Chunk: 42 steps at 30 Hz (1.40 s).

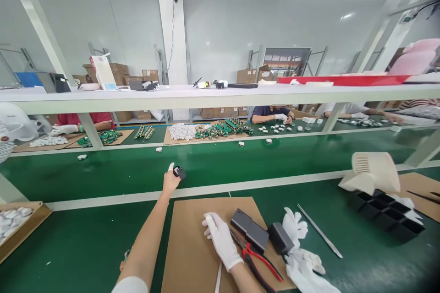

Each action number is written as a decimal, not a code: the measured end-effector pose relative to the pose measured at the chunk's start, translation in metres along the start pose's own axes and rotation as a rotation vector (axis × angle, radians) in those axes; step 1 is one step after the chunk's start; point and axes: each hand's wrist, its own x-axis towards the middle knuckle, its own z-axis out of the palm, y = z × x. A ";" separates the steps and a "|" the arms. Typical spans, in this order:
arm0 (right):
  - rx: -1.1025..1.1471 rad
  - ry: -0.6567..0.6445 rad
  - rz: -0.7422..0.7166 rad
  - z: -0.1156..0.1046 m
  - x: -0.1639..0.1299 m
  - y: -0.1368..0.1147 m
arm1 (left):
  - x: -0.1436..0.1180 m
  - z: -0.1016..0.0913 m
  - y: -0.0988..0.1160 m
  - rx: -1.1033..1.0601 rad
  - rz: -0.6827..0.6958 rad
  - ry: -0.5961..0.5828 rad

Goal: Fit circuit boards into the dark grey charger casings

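Note:
My left hand [169, 180] reaches out over the green conveyor belt, a white covering showing on a fingertip. Gripped in it is a small black box-shaped piece [179, 172]. White-gloved, my right hand [220, 239] rests over the cardboard sheet [187, 238] with fingers loosely apart and nothing visible in them. Just right of that hand lie red-and-black pliers [252, 254] and a long dark grey block [250, 229]. A shorter dark block [280, 238] sits beyond these. Below the right palm, a thin white strip [218, 277] lies on the cardboard.
Crumpled white gloves [302, 256] and a metal tweezer-like tool [319, 231] lie at right, near a black divided tray [385, 215] and a cream fan-like housing [374, 171]. A box of white parts [17, 224] stands left. Co-workers sit across the belt [213, 165], below a shelf [206, 100].

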 end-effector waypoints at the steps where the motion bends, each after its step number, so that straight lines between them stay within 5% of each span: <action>1: -0.007 -0.003 -0.013 -0.002 0.000 0.002 | 0.005 0.004 -0.004 0.012 -0.027 -0.002; 6: -0.046 -0.004 -0.059 -0.005 0.000 0.009 | 0.001 0.003 -0.013 0.009 -0.081 0.039; 10: -0.061 0.038 -0.077 0.002 0.000 0.011 | -0.047 0.000 -0.001 -0.067 0.021 0.138; 14: -0.065 0.130 -0.124 0.003 -0.007 0.010 | -0.118 0.028 0.002 -0.181 0.072 0.033; 18: -0.106 0.247 -0.179 -0.002 -0.011 0.007 | -0.155 0.059 -0.012 -0.268 -0.088 -0.131; 22: -0.157 0.308 -0.240 -0.008 -0.011 0.003 | -0.153 0.072 -0.021 -0.184 -0.106 -0.280; 29: -0.236 0.280 -0.283 -0.004 -0.013 -0.002 | -0.149 0.065 -0.024 -0.086 -0.098 -0.376; 42: -0.335 0.308 -0.313 -0.005 -0.018 -0.001 | -0.158 0.071 -0.027 0.055 -0.029 -0.265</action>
